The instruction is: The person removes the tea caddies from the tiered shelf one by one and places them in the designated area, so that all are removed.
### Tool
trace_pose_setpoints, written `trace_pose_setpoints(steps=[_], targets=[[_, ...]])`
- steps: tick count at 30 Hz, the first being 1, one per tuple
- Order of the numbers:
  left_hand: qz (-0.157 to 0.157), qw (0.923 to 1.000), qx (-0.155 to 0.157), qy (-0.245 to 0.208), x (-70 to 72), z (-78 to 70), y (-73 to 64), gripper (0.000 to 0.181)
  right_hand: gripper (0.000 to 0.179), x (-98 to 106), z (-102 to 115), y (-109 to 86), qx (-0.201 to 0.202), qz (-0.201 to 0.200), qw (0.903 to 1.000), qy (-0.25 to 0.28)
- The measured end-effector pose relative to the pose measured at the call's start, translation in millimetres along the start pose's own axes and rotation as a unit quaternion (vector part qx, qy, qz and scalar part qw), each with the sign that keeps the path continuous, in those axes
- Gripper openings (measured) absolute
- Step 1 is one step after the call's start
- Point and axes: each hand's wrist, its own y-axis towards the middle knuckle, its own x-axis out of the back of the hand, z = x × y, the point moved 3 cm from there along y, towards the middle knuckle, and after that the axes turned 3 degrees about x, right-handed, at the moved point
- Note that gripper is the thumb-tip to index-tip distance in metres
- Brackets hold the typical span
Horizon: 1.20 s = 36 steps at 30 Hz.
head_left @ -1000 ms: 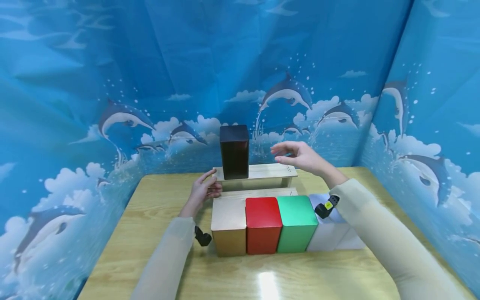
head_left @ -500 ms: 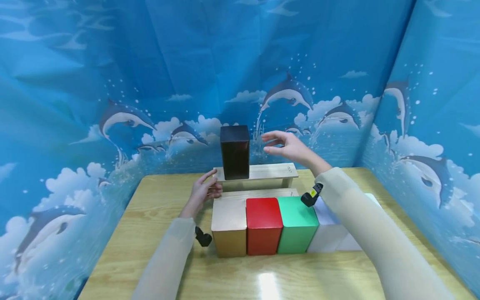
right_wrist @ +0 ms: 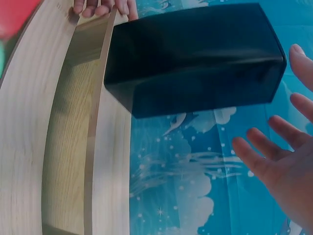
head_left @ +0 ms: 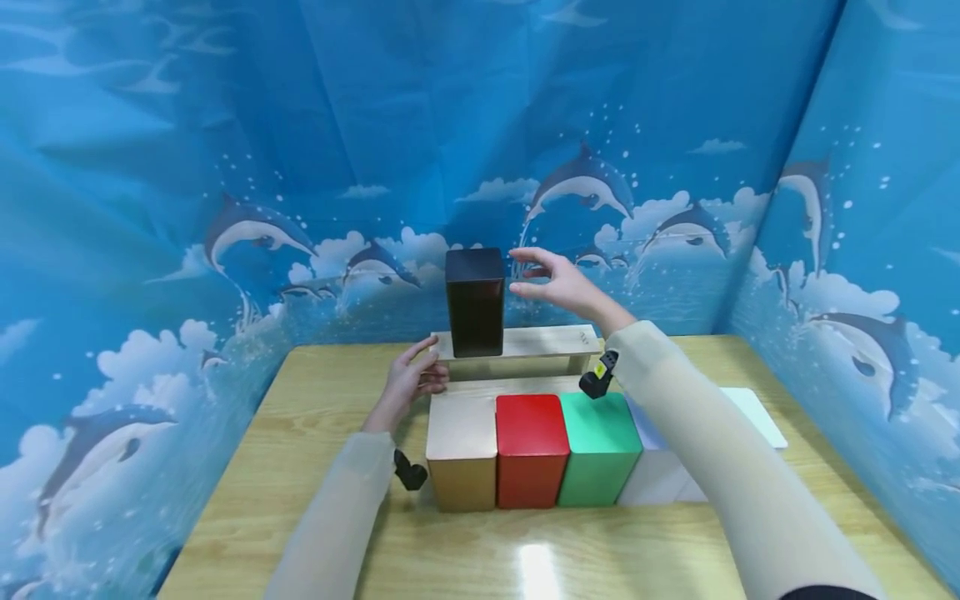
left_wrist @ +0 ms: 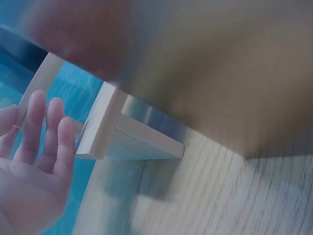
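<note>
A tall black box (head_left: 476, 308) stands upright at the left end of the upper plank of a two-step wooden rack (head_left: 551, 342). My left hand (head_left: 405, 382) holds the left end of that plank; in the right wrist view its fingers (right_wrist: 93, 9) show on both sides of the wood. Just right of the black box's top, my right hand (head_left: 558, 283) is raised with thumb and fingers spread. The right wrist view shows a gap between this hand and the black box (right_wrist: 195, 58). Nothing is in the right hand.
In front of the rack stand a gold box (head_left: 462, 458), a red box (head_left: 532, 454), a green box (head_left: 598, 450) and a pale lavender box (head_left: 648, 475) in a row. A white box (head_left: 757, 417) is partly hidden by the right sleeve. A blue dolphin-print backdrop (head_left: 405, 125) encloses the table.
My right hand has moved left and slightly up, closer to the black box. The left hand keeps its place on the rack, and the boxes stay where they were.
</note>
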Motion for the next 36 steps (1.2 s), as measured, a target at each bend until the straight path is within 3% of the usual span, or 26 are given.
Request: trace_pose_setpoints(steps=[4,10,18,28,36], targets=[[0.004,1.0000,-0.005,0.000,-0.2,-0.9,0.9,0.040,0.067,-5,1,7.2,0.006,-0.002,1.0000,0.001],[0.003,1.0000,-0.003,0.006,0.8,-0.7,-0.3,0.039,0.069,-14,3,15.1,-0.021,0.001,0.9997,0.014],[-0.002,0.9999,0.004,0.009,0.8,-1.6,-2.4,0.038,0.066,-20,31,13.2,-0.026,0.014,0.9993,0.024],[0.002,1.0000,0.002,0.006,0.2,-1.1,0.2,0.038,0.067,-21,0,33.8,-0.007,0.002,0.9996,0.029],[0.010,0.9999,0.000,0.007,-1.3,-1.6,-1.8,0.040,0.056,-21,-2,35.2,0.011,0.007,0.9995,0.028]])
